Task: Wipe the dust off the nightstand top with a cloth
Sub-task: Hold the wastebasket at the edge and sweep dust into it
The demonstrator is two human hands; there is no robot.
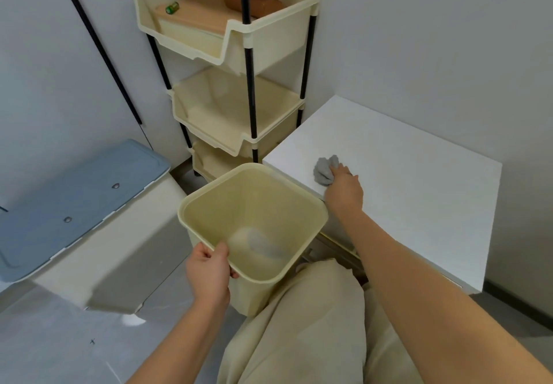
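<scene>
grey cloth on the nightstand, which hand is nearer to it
Right. The right hand presses on the grey cloth on the nightstand; the left hand grips the bin rim, well away.

Pale grey walls [419, 39], grey floor [59, 347], cream tiered shelf rack [236, 108] in corner

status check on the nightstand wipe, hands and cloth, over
Right hand pressing grey cloth on nightstand top, near its left front edge. Left hand gripping rim of beige bin beside nightstand. Nothing else on the top.
</scene>
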